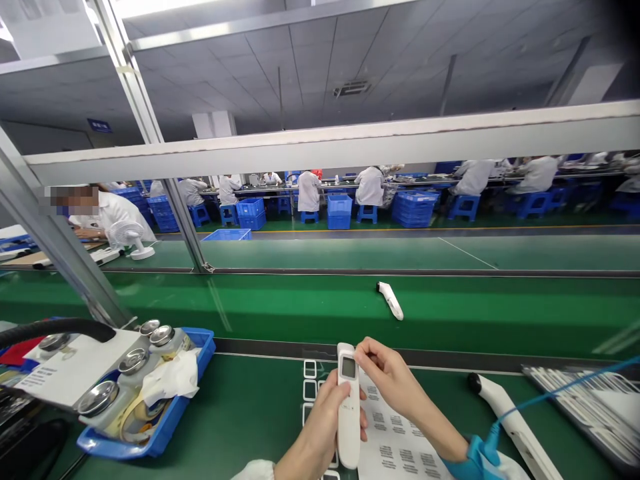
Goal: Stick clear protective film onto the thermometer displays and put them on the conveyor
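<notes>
A white handheld device with a small grey screen is held upright, its screen facing me. My left hand wraps round its body, with the thumb on the front below the screen. At the upper right edge of the screen, my right hand has its thumb and index finger pressed together; whatever they pinch is too small to make out. Beneath my hands lies a sheet of printed labels, and a strip of white square frames is beside it. A blue band with a cord is on my right wrist.
A blue tray of metal-lidded bottles stands left. Another white device lies on the green belt. At right are a larger white device and a tray of white parts. A person leans in at far left, near a fan.
</notes>
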{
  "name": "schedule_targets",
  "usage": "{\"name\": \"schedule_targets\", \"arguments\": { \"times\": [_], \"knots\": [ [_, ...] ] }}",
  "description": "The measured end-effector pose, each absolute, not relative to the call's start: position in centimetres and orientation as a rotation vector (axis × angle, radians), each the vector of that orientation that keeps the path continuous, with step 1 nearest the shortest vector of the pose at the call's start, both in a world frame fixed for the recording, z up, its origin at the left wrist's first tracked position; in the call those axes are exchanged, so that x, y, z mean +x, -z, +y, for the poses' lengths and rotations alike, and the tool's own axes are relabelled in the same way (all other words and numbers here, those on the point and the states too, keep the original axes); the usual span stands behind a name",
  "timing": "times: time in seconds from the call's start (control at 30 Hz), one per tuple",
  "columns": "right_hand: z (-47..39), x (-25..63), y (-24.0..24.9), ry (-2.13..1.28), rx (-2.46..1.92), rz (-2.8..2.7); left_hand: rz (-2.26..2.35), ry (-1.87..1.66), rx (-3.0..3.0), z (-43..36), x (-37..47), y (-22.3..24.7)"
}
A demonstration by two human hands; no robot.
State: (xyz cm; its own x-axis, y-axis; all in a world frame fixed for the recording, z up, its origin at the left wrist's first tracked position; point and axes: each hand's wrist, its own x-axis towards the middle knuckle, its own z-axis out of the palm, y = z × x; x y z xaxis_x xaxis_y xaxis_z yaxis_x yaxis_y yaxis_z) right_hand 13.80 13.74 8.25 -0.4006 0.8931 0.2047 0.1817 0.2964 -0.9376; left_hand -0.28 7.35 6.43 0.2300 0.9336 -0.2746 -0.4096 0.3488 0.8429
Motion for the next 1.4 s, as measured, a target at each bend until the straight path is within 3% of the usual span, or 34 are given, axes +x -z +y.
{"name": "schedule_targets", "arguments": {
  "times": [0.43, 0.97, 1.4],
  "knots": [
    [12.3, 13.0, -7.8, -0.744, -0.958, -1.982, 0.983, -1.138, 0.611, 7.5, -0.4, -6.3],
    [12.6, 13.5, -9.8, -1.034, -1.001, -1.85, 1.018, -1.044, 0.622, 7.1, -0.2, -7.6],
    [12.7, 13.6, -7.2, -0.402, -0.847, -2.146, 1.009, -1.108, 0.654, 7.4, -0.3, -6.1]
  ]
}}
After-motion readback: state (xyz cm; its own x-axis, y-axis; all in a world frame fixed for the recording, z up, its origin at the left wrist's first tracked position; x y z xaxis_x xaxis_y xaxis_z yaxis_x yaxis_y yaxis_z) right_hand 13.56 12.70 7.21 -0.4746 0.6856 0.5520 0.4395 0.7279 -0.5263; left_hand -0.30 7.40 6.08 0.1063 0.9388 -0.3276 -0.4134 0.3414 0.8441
